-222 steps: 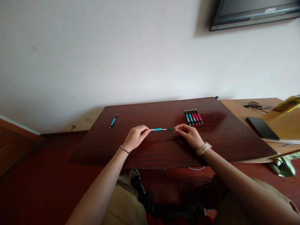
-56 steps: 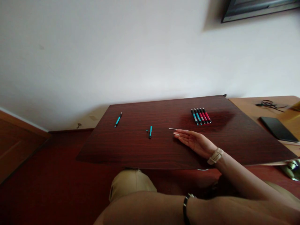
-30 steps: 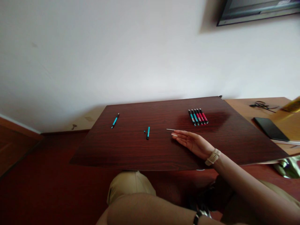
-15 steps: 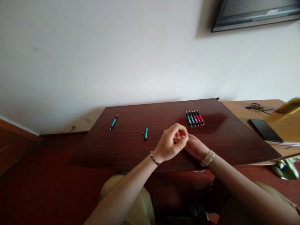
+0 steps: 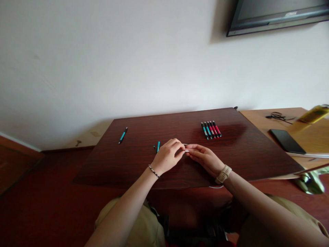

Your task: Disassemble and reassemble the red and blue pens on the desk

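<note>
Over the dark table (image 5: 144,132), my left hand (image 5: 167,156) and my right hand (image 5: 205,159) meet at the fingertips. Between them is a small white piece (image 5: 186,151), pinched by the fingers of both hands. A thin rod (image 5: 184,144) shows just above the fingertips; which hand touches it I cannot tell. Beside my left hand lies a teal pen barrel (image 5: 158,146), its lower end hidden by the hand, with a tiny teal part (image 5: 154,146) to its left. Several teal and pink pens (image 5: 211,130) lie in a row behind my right hand.
One teal and black pen (image 5: 123,135) lies at the table's left. A lighter wooden table (image 5: 259,118) adjoins on the right, holding a black phone (image 5: 287,141), a coiled cable (image 5: 279,116) and a yellow object (image 5: 315,114). A screen (image 5: 277,17) hangs on the wall.
My left hand has moved left and lies flatter, and the cupped hands have opened out into fingertip pinches. The white piece now shows between them. The view has shifted slightly.
</note>
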`<state>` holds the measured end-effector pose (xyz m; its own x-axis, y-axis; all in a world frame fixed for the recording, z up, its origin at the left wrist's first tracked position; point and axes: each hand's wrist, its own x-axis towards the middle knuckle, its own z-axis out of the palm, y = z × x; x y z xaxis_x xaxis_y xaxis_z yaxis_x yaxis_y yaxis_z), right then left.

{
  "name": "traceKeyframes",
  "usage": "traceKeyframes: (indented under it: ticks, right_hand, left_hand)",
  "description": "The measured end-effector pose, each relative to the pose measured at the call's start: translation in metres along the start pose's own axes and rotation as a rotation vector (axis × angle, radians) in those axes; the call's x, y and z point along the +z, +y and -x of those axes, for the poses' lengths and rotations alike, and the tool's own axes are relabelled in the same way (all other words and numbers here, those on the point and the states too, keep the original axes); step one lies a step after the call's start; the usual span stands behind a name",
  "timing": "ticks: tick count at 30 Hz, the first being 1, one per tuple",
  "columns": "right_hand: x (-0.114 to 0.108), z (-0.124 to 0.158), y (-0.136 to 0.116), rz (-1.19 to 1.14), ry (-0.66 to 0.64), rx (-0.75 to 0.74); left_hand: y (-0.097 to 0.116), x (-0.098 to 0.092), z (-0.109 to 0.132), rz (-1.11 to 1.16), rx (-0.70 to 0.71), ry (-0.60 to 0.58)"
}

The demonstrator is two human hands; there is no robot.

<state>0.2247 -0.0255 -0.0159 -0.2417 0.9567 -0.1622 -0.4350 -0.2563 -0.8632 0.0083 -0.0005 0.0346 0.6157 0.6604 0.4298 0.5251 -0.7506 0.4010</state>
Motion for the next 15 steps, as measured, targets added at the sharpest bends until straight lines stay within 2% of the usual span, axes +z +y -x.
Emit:
traceKeyframes:
  ticks: [8, 11, 15]
  right_hand:
    - [-0.002, 0.000, 0.003, 0.083, -0.029, -0.008]
    - [-0.002, 0.001, 0.003, 0.118, -0.023, 0.001]
    - [-0.004, 0.000, 0.005, 0.127, -0.004, -0.001]
  left_hand:
    - [0.001, -0.001, 0.005, 0.030, -0.017, -0.005]
    - [-0.002, -0.012, 0.004, 0.018, -0.041, 0.017]
    - [-0.025, -0.032, 0.008, -0.121, -0.118, 0.021]
